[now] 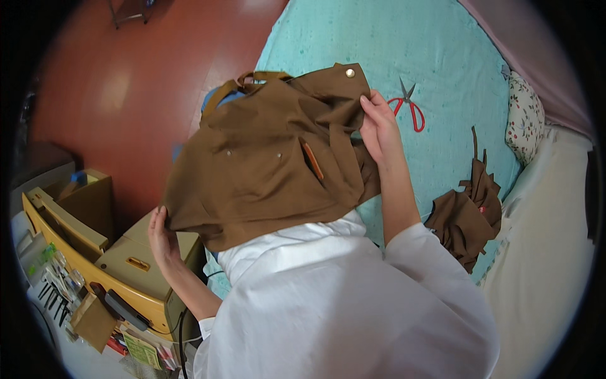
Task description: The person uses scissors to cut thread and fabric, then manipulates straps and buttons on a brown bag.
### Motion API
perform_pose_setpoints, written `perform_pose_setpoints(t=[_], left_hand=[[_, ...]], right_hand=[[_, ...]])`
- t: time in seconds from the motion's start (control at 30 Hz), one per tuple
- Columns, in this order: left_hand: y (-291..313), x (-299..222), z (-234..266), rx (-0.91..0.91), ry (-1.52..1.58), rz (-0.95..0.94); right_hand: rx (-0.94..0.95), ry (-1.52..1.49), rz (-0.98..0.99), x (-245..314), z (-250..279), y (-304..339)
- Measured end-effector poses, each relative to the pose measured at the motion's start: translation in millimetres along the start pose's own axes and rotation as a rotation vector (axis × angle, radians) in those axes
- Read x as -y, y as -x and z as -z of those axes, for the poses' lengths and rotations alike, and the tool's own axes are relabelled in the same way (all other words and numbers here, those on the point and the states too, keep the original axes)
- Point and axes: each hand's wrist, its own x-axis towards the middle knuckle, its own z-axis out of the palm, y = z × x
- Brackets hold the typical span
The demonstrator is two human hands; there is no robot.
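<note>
A brown cloth apron (246, 183) with straps, small metal studs and a slit with an orange-brown edge is spread across my lap. At its lower left edge, my left hand (163, 239) pinches the cloth between thumb and fingers. My right hand (380, 128) grips the upper right edge, thumb on top, just below a round pale snap button (350, 73). Tan straps (221, 98) loop at its far left side. Red-handled scissors (409, 107) lie partly open on the turquoise cover, just beyond my right hand.
A crumpled brown cloth piece with straps (467, 218) lies to my right on the turquoise bedcover (442, 57). A floral cushion (525, 117) sits at the far right. To my left stands a wooden cabinet (136, 252) beside assorted small items; reddish floor (145, 76) stretches beyond.
</note>
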Motion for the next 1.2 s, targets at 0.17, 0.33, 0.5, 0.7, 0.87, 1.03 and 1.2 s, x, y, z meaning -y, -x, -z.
perform_pose_setpoints(t=[0.17,0.33,0.5,0.7,0.87,1.03,1.2], left_hand=[[-6,4,2,0.06,0.02,-0.031],[-9,12,-7,-0.111,-0.172,-0.127],[-4,9,-14,-0.062,-0.237,-0.13],[-2,8,-15,-0.071,-0.709,-0.158],[12,-9,-82,-0.2,-1.14,-0.794],[18,-41,-183,0.346,-0.585,-0.689],[7,-13,-203,0.655,-0.844,-0.448]], right_hand=[[0.152,-0.038,0.091,37,-39,17],[0.276,-0.164,0.045,48,-57,28],[0.27,-0.263,0.004,48,-68,38],[0.313,-0.336,-0.012,49,-75,53],[0.436,-0.693,-0.242,36,-54,79],[0.61,-0.412,-0.394,9,-24,108],[0.336,-0.099,-0.483,12,-19,132]])
